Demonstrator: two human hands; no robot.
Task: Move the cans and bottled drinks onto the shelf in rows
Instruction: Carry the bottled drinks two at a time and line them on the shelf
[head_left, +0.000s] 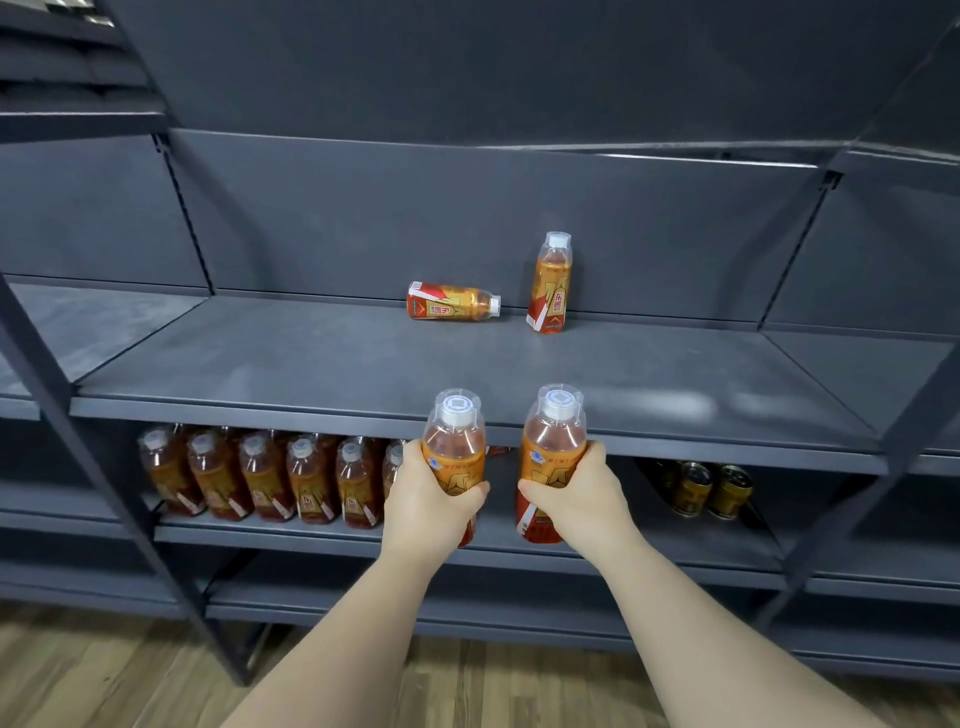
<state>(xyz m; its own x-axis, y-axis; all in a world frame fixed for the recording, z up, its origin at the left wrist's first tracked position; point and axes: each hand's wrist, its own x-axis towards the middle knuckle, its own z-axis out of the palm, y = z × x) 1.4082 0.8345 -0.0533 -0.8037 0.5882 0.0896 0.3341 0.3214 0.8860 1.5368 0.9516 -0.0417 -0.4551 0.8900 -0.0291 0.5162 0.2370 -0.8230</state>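
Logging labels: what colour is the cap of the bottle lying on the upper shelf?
White cap on the lying bottle; clearest in the head view.

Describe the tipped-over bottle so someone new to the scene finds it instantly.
Look at the upper grey shelf, the one above the stocked row. Near its back wall are two orange drink bottles. The left bottle lies on its side, white cap pointing right; the right bottle stands upright.

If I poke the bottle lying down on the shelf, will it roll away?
Probably. The lying bottle looks rounded and rests sideways on the flat shelf, so a poke could roll it. It looks full of drink, so it likely feels heavy and rolls slowly.
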